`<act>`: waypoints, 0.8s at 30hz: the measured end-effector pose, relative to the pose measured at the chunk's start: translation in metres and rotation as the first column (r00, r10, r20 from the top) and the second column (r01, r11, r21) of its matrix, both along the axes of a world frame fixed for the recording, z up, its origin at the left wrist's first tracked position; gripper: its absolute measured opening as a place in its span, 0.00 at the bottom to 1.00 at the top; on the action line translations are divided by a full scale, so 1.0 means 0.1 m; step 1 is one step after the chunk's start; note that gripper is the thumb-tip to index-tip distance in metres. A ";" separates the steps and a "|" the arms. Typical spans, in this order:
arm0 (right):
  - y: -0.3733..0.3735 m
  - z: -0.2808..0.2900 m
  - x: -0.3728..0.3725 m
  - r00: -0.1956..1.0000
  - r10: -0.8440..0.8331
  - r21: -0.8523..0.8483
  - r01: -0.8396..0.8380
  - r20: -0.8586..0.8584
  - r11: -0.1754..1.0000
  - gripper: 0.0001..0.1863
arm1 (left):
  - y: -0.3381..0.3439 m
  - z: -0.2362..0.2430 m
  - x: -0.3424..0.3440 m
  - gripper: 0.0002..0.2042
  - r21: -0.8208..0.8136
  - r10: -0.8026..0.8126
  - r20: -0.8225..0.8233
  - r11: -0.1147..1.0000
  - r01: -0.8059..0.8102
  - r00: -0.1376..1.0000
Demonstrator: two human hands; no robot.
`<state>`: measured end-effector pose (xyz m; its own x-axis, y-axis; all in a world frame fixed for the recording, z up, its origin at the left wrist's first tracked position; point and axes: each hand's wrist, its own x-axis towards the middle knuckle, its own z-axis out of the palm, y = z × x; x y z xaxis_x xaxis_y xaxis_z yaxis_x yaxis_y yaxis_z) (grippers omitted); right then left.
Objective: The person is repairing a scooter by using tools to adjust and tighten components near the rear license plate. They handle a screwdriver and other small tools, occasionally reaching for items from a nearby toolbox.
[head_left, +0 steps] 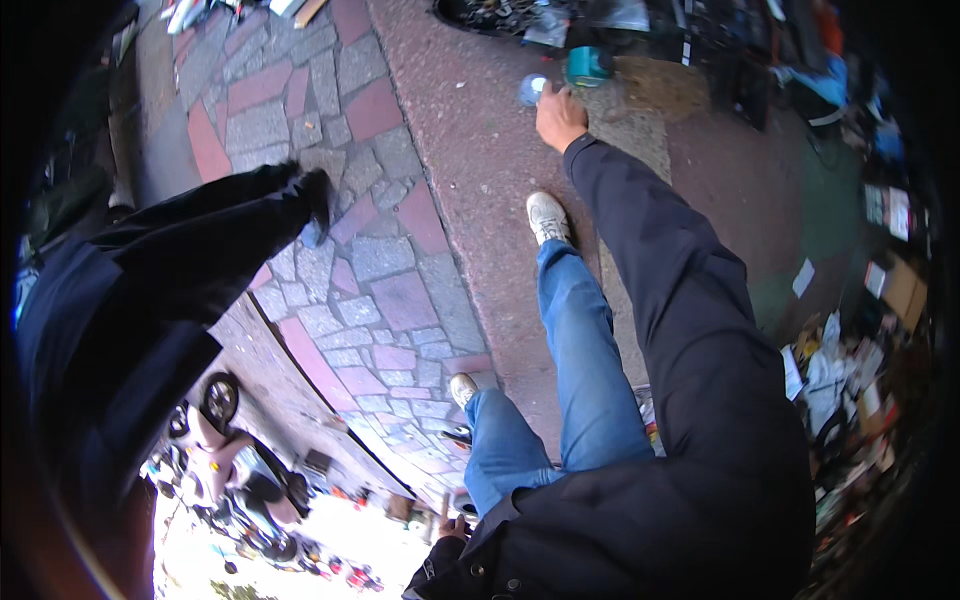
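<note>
My right hand [560, 115] reaches far forward at the end of a dark sleeve. Its fingers close on a small clear, bluish container [528, 92] with a bright white patch; blur hides its exact kind. Just right of these fingers is a teal tub [588, 66], apart from the hand. My left hand [455, 527] hangs low at my side, small and partly covered by the dark jacket. A thin brownish stick-like shape [445, 503] shows beside it, but I cannot make out whether the fingers hold it.
A dark tray of small metal parts [490, 18] lies ahead. Another person in dark clothes [150, 260] strides on the stone paving [385, 255] at left. Parked motorbikes [240, 470] stand at lower left. Heaped bags and boxes [840, 380] line the right side.
</note>
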<state>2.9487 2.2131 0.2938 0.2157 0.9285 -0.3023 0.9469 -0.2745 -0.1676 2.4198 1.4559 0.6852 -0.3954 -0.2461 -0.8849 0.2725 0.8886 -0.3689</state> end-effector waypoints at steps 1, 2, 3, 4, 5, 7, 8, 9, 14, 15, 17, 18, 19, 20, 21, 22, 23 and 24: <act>0.33 -0.09 -0.01 0.987 0.108 0.030 -0.112 0.122 0.993 0.33 | 0.15 -0.04 0.35 0.24 0.032 -0.001 -0.047 0.999 0.002 0.999; 0.64 -0.11 -0.07 0.972 0.184 0.076 -0.197 0.150 0.978 0.37 | 0.29 -0.12 0.72 0.23 0.076 -0.011 -0.098 0.997 0.019 0.995; 0.79 -0.24 -0.11 0.961 0.227 0.084 -0.242 0.158 0.967 0.37 | 0.39 -0.04 0.99 0.23 0.067 -0.028 -0.148 0.997 0.039 0.989; 0.87 -0.39 0.18 0.953 0.272 0.035 -0.279 0.131 0.960 0.37 | 0.48 -0.02 1.19 0.22 0.071 -0.059 -0.147 0.995 0.070 0.987; 0.94 -0.51 0.43 0.930 0.334 -0.038 -0.332 0.155 0.943 0.37 | 0.55 -0.07 1.32 0.22 0.085 -0.074 -0.126 0.993 0.085 0.989; 0.61 -0.73 0.27 0.892 0.406 -0.050 -0.405 0.200 0.913 0.33 | 0.41 0.26 1.64 0.20 0.206 -0.103 0.001 0.973 0.101 0.995; 0.50 -0.65 0.34 0.906 0.397 -0.031 -0.397 0.148 0.917 0.32 | 0.40 0.19 1.83 0.20 0.168 0.055 -0.024 0.984 -0.050 0.998; 0.26 -0.58 0.07 0.920 0.368 -0.011 -0.370 0.136 0.929 0.31 | 0.37 0.21 2.05 0.20 0.131 0.220 -0.105 0.970 -0.206 0.970; -1.25 0.47 -0.79 0.869 0.490 -0.189 -0.493 -0.064 0.850 0.26 | -0.75 0.04 2.71 0.20 0.412 0.235 -0.169 0.899 -0.148 0.957; -1.59 0.88 -1.10 0.830 0.533 -0.253 -0.558 -0.168 0.790 0.25 | -0.93 0.04 2.85 0.19 0.361 0.550 -0.150 0.804 -0.473 0.821; -2.31 1.63 -1.60 0.693 0.680 -0.267 -0.721 -0.239 0.640 0.25 | -0.87 0.08 2.80 0.17 0.436 0.493 -0.195 0.818 -0.376 0.848; -2.83 2.03 -1.90 0.606 0.736 -0.248 -0.795 -0.302 0.553 0.26 | -1.61 -0.12 2.76 0.16 0.478 0.549 -0.246 0.786 -0.392 0.799; -3.24 2.44 -2.17 0.534 0.779 -0.229 -0.845 -0.327 0.483 0.26 | -1.90 -0.38 2.72 0.16 0.575 0.495 -0.326 0.780 -0.247 0.805; -3.62 2.85 -2.49 0.442 0.833 -0.202 -0.896 -0.333 0.395 0.27 | -1.76 -0.40 2.61 0.17 0.666 0.509 -0.343 0.724 -0.177 0.790; -4.02 3.18 -2.77 0.392 0.854 -0.153 -0.920 -0.342 0.361 0.26 | -1.50 -0.23 2.36 0.17 0.750 0.489 -0.411 0.661 -0.019 0.770; -4.48 3.51 -3.00 0.342 0.870 -0.124 -0.940 -0.355 0.319 0.26 | -1.35 0.02 2.12 0.15 0.768 0.545 -0.332 0.630 -0.115 0.770; -4.93 3.82 -3.24 0.271 0.894 -0.124 -0.962 -0.357 0.242 0.26 | -1.31 0.20 1.97 0.13 0.836 0.651 -0.261 0.522 -0.171 0.713; -5.35 4.12 -3.52 0.199 0.910 -0.125 -0.978 -0.364 0.164 0.27 | -1.32 0.36 1.83 0.12 0.890 0.740 -0.188 0.407 -0.207 0.646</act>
